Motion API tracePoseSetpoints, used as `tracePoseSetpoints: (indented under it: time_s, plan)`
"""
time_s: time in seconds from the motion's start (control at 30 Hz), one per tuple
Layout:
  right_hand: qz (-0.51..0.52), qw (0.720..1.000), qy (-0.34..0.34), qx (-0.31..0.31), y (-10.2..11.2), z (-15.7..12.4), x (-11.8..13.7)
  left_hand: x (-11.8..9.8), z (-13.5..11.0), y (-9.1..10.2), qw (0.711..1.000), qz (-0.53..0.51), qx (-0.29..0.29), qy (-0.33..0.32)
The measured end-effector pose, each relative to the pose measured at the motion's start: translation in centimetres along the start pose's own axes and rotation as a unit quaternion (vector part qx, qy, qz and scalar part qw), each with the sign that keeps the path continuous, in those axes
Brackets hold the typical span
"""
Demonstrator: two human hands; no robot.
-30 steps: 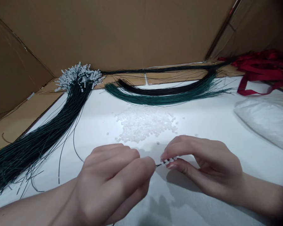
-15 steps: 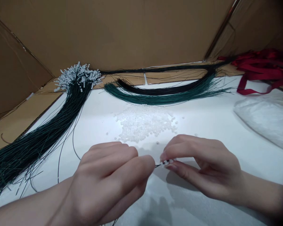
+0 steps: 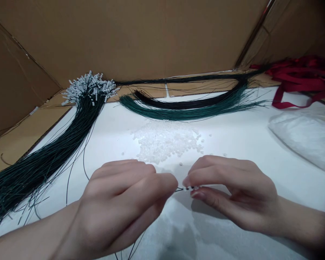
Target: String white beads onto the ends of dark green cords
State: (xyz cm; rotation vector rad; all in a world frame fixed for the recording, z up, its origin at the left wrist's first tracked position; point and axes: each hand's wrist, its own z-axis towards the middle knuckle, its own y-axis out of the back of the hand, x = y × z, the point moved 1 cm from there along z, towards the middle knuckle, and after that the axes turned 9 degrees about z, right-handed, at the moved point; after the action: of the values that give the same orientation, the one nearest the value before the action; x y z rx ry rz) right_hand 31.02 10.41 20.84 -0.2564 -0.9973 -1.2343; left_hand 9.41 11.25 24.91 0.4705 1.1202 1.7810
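Note:
My left hand (image 3: 130,206) is closed in a pinch on dark wire (image 3: 179,189), whose loose ends hang out below the hand. Between thumb and forefinger, my right hand (image 3: 233,195) grips a short row of white beads (image 3: 191,188) threaded on that wire. The fingertips of the two hands are a small gap apart, and two wire strands cross it. Just beyond the hands lies a spread of loose, whitish beads (image 3: 166,141) on the white tabletop (image 3: 108,144).
At left lies a thick bundle of dark green wires (image 3: 70,141) with white beaded tips (image 3: 89,88). Behind the loose beads curve green wires (image 3: 178,115) and black wires (image 3: 184,104). Red ribbon (image 3: 295,86) and a clear plastic bag (image 3: 306,137) sit at right. Cardboard walls (image 3: 151,39) stand behind.
My left hand has shifted slightly up and left, and the wire strands between the hands look more spread. My right hand has barely moved and still grips the beads.

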Motion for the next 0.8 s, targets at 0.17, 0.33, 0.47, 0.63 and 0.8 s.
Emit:
tracePoseSetpoints:
  time_s: [0.17,0.33,0.47,0.63,0.8]
  plan:
    - [-0.012,1.0,-0.006,0.004,0.01,-0.01,0.05,0.05,0.3,-0.12,1.0,-0.015,0.009,0.006]
    - [-0.007,1.0,-0.006,0.012,-0.06,-0.07,0.12,0.22,0.33,0.05,1.0,-0.02,0.015,0.004]
    - [-0.009,1.0,-0.005,0.006,-0.1,0.02,0.05,0.37,0.19,0.0,1.0,-0.016,0.02,-0.001]
    - [-0.006,1.0,-0.012,0.003,-0.18,0.04,-0.08,-0.01,0.37,-0.17,1.0,-0.012,0.002,-0.027]
    - [0.004,1.0,-0.025,0.011,-0.33,-0.06,0.24,-0.12,0.28,-0.4,0.999,0.012,-0.003,-0.043]
